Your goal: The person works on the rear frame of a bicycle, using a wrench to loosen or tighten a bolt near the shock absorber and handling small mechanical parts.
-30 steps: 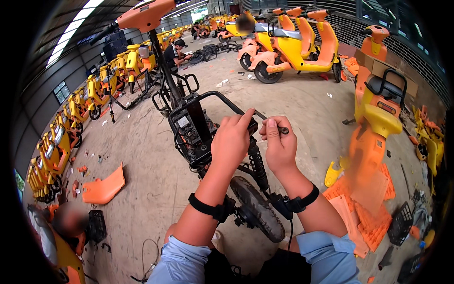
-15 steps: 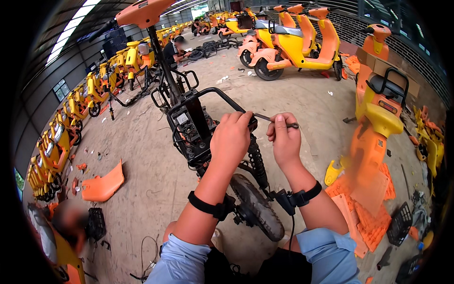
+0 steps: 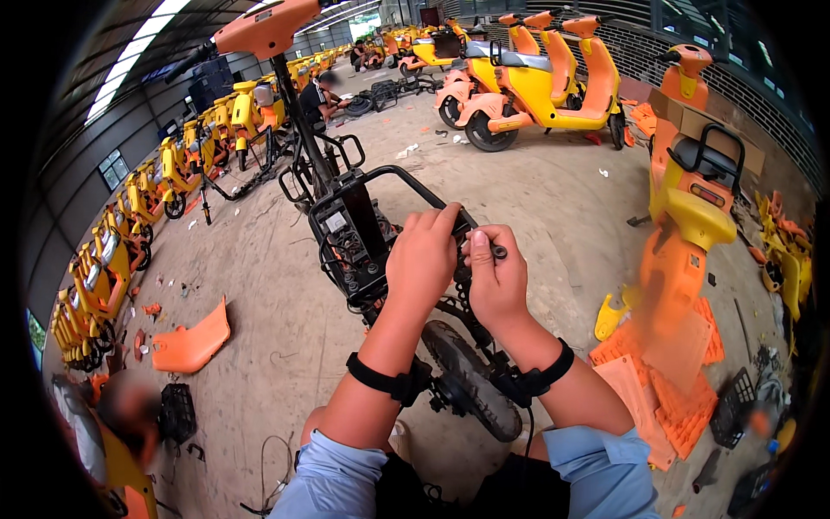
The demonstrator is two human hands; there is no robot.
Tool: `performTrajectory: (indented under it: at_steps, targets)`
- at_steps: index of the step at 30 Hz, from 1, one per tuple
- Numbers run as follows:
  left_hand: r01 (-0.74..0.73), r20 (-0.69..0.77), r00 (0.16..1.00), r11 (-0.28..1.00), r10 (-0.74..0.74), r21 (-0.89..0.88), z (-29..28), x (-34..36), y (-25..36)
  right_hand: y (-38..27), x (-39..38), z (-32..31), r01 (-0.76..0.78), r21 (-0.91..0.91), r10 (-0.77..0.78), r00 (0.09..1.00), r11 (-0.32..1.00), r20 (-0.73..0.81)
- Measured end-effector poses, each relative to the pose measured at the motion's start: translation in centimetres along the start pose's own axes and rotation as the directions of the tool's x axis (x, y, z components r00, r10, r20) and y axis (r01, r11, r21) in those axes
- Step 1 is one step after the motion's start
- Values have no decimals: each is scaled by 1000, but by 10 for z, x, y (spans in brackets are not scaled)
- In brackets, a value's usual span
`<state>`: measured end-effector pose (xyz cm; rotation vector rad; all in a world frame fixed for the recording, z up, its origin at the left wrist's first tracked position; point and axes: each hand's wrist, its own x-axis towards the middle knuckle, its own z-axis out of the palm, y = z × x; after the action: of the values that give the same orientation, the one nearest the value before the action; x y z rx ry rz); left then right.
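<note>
A stripped electric scooter (image 3: 333, 186) stands before me, its black tube frame bare. My left hand (image 3: 421, 251) is closed at the rear end of that frame; its fingertips are hidden against the tube, so what they grip cannot be made out. Close beside it, my right hand (image 3: 497, 272) is closed round a dark wrench (image 3: 499, 252), whose round end with a hole shows past the fingers. The rest of the wrench is hidden by the hand. Below are a black coil-spring shock absorber, mostly behind my right hand, and the rear wheel (image 3: 471, 381).
An orange panel (image 3: 192, 337) lies on the floor at left. Orange panels (image 3: 679, 389) are piled at right, near a black basket (image 3: 733, 406). Yellow-and-orange scooters (image 3: 553, 95) stand behind and along the left wall. A person (image 3: 320, 99) crouches further back; another (image 3: 130, 406) is at lower left.
My right hand has moved left and slightly down with the wrench, closer to my left hand. The wrench's shaft, visible before, is now covered. My left hand has stayed nearly in place.
</note>
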<state>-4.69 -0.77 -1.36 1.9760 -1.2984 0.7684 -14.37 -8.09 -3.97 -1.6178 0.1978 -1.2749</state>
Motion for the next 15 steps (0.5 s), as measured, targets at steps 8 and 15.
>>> performTrajectory:
  at_steps: [8, 15]
  targets:
    - [-24, -28, 999, 999, 25, 42, 5, -2, -3, 7, 37, -35, -253, 280, 224, 965, 926, 133]
    - [-47, -20, 999, 997, 48, 56, 4, 0, -2, 23, 45, -49, -369, 385, 342, 929, 846, 138]
